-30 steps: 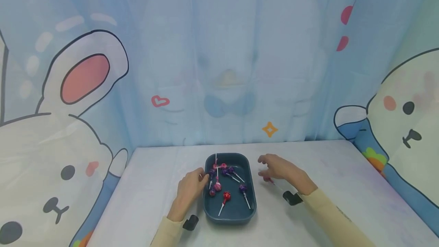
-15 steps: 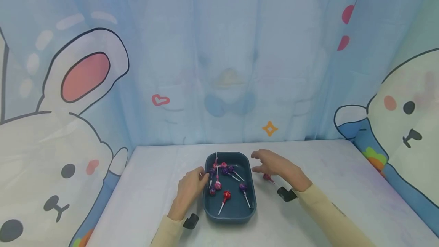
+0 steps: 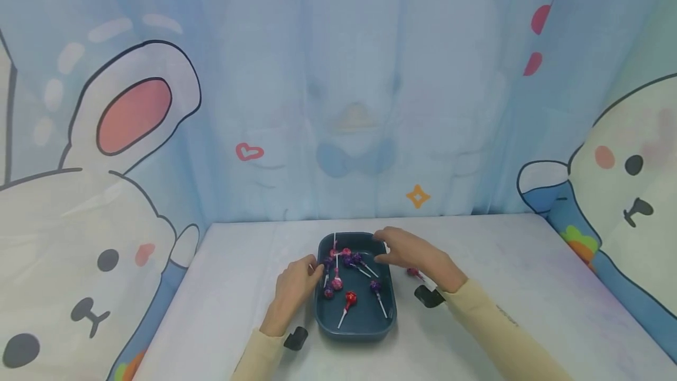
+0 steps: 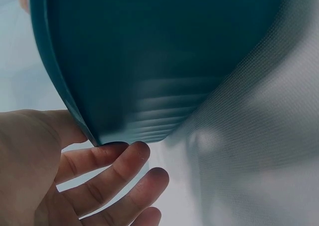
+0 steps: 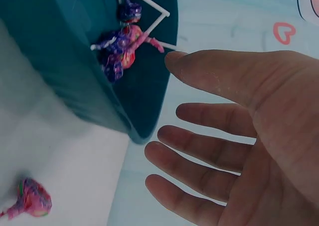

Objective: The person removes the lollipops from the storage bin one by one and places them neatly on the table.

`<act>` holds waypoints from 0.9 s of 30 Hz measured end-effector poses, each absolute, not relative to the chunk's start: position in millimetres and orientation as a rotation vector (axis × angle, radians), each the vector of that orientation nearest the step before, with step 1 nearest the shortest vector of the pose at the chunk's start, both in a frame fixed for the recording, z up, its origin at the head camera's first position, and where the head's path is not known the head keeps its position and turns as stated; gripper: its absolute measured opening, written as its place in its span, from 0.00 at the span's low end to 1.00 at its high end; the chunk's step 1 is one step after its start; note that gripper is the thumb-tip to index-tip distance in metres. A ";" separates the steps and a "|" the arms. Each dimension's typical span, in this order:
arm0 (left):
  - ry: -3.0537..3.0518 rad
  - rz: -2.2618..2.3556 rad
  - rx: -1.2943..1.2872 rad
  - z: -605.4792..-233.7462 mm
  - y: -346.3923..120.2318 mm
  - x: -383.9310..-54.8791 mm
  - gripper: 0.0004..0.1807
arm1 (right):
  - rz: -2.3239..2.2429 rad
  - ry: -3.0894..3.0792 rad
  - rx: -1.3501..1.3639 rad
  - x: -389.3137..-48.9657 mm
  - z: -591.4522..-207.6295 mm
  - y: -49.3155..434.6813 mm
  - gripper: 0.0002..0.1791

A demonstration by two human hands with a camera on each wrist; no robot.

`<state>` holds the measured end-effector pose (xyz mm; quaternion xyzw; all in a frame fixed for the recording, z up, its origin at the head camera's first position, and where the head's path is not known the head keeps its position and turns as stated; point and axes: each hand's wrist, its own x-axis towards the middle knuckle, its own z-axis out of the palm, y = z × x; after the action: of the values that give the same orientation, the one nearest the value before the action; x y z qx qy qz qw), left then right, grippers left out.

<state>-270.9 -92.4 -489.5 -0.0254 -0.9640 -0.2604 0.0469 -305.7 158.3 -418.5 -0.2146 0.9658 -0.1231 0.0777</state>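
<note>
On the white table (image 3: 238,298), centre: one dark teal tray (image 3: 365,321), holding wrapped lollipops. Contents: a red lollipop (image 3: 351,298) towards the near side, a purple lollipop (image 3: 375,286) at right, a pink-and-white lollipop (image 3: 337,283) among the others at far left. Left hand (image 3: 294,286): at the tray's left rim, thumb and forefinger pinching it, remaining fingers loosely bent outside. Right hand (image 3: 411,251): reaching in from the right to the far right corner, palm side towards the tray, fingers extended and apart; contact with the rim cannot be told. Outside the tray, right: one pink-wrapped lollipop (image 3: 412,272), beside the right wrist.
</note>
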 end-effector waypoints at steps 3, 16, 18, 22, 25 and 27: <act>-2.941 -0.789 -0.077 -489.1 -92.2 -270.7 0.10 | -0.345 2.891 -0.647 -306.4 -419.2 152.1 0.30; -2.929 -0.801 -0.088 -488.9 -92.6 -270.6 0.10 | -0.363 2.832 -0.720 -306.0 -420.7 127.8 0.29; -2.926 -0.795 -0.092 -488.9 -92.6 -270.6 0.10 | -0.356 2.817 -0.753 -305.8 -421.2 123.7 0.28; -2.923 -0.787 -0.094 -489.4 -92.6 -270.9 0.10 | -0.340 2.785 -0.762 -303.7 -423.2 116.9 0.28; -2.925 -0.793 -0.090 -489.3 -92.7 -270.9 0.10 | -0.325 2.775 -0.732 -300.8 -425.8 112.7 0.30; -2.928 -0.801 -0.088 -488.9 -92.8 -270.6 0.10 | -0.314 2.771 -0.731 -298.8 -427.8 110.4 0.30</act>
<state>-270.6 -92.8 -488.9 -0.0289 -0.9629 -0.2632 0.0523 -298.8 110.4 -427.8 -0.2514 0.9532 -0.1081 0.1288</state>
